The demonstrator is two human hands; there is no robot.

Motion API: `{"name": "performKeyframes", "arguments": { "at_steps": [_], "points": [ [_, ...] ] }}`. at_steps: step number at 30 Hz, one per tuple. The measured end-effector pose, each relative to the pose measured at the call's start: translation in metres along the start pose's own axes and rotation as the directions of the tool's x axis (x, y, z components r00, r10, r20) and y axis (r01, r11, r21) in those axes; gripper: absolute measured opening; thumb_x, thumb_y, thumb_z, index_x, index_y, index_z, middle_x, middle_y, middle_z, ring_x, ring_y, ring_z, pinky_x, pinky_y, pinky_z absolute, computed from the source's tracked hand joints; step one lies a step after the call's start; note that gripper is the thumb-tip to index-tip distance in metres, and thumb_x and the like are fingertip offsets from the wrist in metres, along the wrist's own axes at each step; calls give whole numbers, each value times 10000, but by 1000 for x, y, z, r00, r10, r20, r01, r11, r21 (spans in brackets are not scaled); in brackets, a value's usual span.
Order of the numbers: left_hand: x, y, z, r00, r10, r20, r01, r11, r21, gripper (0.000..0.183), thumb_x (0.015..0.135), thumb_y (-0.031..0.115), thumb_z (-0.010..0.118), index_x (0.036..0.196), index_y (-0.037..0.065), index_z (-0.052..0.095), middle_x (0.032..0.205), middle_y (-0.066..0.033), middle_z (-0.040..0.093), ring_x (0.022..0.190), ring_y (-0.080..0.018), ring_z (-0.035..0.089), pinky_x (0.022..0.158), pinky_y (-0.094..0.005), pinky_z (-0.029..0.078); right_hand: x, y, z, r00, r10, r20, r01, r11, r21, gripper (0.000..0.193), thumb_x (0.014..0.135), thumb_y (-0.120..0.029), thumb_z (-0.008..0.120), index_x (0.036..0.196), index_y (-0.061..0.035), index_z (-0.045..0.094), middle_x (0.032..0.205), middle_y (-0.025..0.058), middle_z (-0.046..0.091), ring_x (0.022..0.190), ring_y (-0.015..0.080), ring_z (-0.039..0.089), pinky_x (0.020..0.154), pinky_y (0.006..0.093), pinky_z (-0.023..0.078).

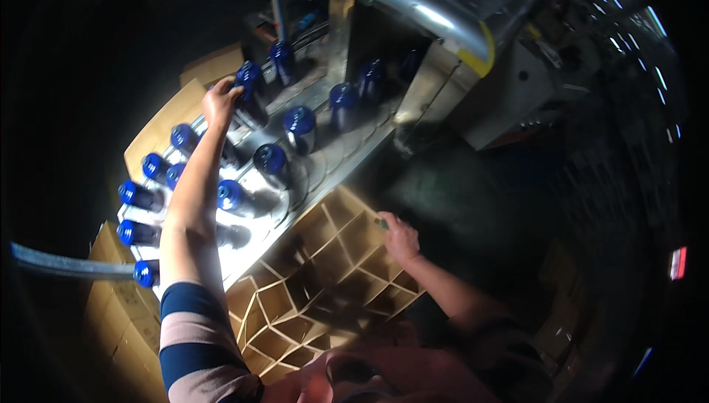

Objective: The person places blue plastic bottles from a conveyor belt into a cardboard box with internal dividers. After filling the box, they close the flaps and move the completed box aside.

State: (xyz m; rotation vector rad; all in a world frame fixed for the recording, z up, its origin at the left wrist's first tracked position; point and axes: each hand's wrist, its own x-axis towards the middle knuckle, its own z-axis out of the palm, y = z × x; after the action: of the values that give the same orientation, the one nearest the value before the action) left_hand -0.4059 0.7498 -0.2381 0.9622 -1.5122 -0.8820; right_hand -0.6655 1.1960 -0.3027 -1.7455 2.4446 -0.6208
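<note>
My left arm stretches over a brightly lit metal conveyor top (255,244). At its far side my left hand (220,104) has its fingers closed against the side of a blue bottle (249,76), which stands upright. Closer to me, a cardboard carton (353,200) with a lattice of cardboard dividers (325,255) sits against the conveyor's near edge. My right hand (401,240) grips the carton's right rim, its fingers curled over the edge. A small greenish bit shows at its fingertips, too small to name. The visible carton cells hold no bottles that I can make out.
Several more blue bottles stand on the conveyor, among them one bottle (300,121) in the middle and one (136,195) at the left. A metal machine hood (436,15) spans the belt's far end. Cardboard boxes (122,314) are stacked at the lower left.
</note>
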Motion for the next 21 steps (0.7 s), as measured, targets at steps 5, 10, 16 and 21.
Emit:
{"name": "performKeyframes", "arguments": {
  "at_steps": [5,10,16,21],
  "points": [
    [11,-37,29,1000,-12,7,9,949,316,390,770,170,748,1135,56,673,1024,-144,710,942,-250,693,824,-319,507,12,-6,-2,993,92,69,-94,995,24,412,813,-67,533,1208,-182,552,1080,140,655,979,369,628,811,455,512],
    [9,-54,43,1000,17,25,-24,948,319,410,784,169,736,1173,69,655,1035,-163,702,949,-277,692,829,-343,510,15,-11,0,998,55,40,-56,998,14,410,816,-64,535,1213,-167,537,1060,149,648,963,369,628,801,454,509],
    [19,-74,40,985,73,156,-112,959,262,504,778,87,727,1252,4,574,1164,-204,649,1102,-302,632,937,-354,483,11,-10,4,999,33,7,-33,999,-24,377,827,-70,545,1193,-160,540,1056,140,651,959,362,629,797,453,512],
    [-25,-19,4,988,64,140,-64,998,0,516,843,70,683,1321,-24,513,1328,-168,571,1249,-278,536,1054,-346,399,4,-6,2,1000,14,-8,-14,1000,-4,343,834,-97,572,1172,-149,547,1058,131,656,955,359,633,803,453,510]
  ]
}}
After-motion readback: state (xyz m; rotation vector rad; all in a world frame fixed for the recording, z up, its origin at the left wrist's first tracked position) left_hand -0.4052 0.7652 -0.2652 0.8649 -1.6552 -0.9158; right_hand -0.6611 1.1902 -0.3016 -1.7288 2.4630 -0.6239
